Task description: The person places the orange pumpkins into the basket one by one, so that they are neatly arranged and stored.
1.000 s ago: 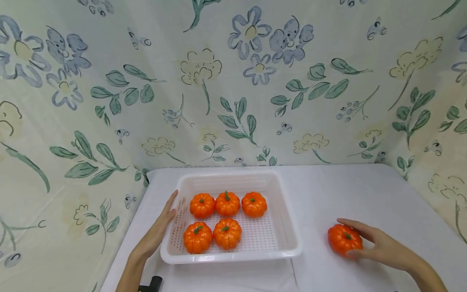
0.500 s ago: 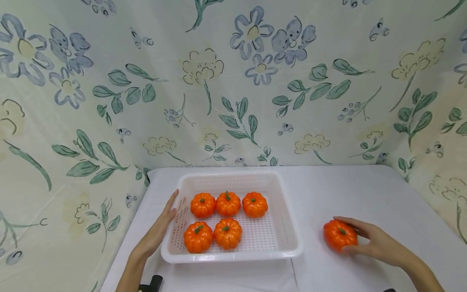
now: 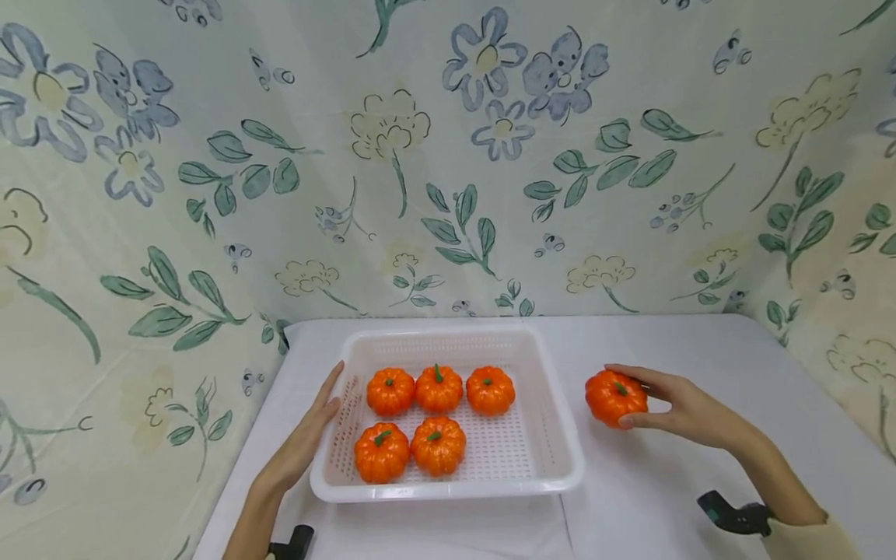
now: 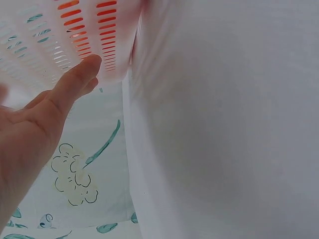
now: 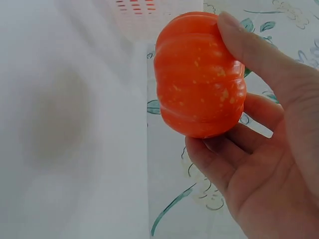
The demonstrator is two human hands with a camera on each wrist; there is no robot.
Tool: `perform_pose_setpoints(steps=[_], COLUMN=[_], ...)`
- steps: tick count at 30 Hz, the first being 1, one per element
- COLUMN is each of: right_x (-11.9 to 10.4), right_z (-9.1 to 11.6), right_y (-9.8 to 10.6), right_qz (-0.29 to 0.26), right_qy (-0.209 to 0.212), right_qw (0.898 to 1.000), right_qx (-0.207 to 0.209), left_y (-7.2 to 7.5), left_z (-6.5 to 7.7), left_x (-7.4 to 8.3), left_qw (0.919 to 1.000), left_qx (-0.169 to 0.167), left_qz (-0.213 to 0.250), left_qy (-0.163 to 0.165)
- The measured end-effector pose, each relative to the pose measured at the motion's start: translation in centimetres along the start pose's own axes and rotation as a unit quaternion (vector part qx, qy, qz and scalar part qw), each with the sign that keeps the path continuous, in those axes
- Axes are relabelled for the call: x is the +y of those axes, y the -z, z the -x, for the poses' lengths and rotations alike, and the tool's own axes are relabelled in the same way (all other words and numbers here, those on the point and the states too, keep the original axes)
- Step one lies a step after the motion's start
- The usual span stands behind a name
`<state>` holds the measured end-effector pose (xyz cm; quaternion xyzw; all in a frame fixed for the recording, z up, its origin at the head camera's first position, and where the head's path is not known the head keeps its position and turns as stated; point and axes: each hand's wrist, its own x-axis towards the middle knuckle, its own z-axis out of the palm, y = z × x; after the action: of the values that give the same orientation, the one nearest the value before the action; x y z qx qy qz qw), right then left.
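My right hand (image 3: 689, 408) grips a small orange pumpkin (image 3: 614, 398) with a green stem, thumb on one side and fingers on the other. In the right wrist view the pumpkin (image 5: 202, 74) hangs above the white cloth, its shadow off to the side. To its left stands a white slotted plastic basket (image 3: 448, 491). Several more orange pumpkins (image 3: 438, 446) sit inside, three in the back row and two in front. My left hand (image 3: 297, 451) rests along the basket's left wall with its fingers straight; the left wrist view has a fingertip (image 4: 92, 62) at the slotted side.
A white cloth (image 3: 672, 350) covers the table beneath everything. Behind it and at both sides hangs a curtain (image 3: 448, 155) with printed flowers and leaves. Dark camera mounts (image 3: 735, 515) are strapped to the wrists.
My right hand has lifted the pumpkin off the cloth and carried it left and away from me, closer to the basket. The left hand has stayed at the basket's side.
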<state>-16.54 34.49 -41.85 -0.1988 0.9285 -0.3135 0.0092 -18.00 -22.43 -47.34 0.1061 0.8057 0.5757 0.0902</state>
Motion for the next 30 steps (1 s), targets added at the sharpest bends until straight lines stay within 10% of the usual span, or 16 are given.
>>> perform_pose_setpoints(steps=[19, 30], right_x=[-5.6, -8.7], right_z=[-7.5, -11.5], right_y=[1.3, -0.9], right_qz=[-0.025, -0.052], right_qy=[0.062, 0.122], right_qw=[0.995, 0.975], right_qx=[-0.073, -0.18], left_y=[0.1, 0.0], left_z=[0.1, 0.1], left_x=[-0.2, -0.1], left_qw=[0.9999, 1.0], left_qx=[0.004, 0.002], left_qz=[0.013, 0.001], left_qy=[-0.003, -0.002])
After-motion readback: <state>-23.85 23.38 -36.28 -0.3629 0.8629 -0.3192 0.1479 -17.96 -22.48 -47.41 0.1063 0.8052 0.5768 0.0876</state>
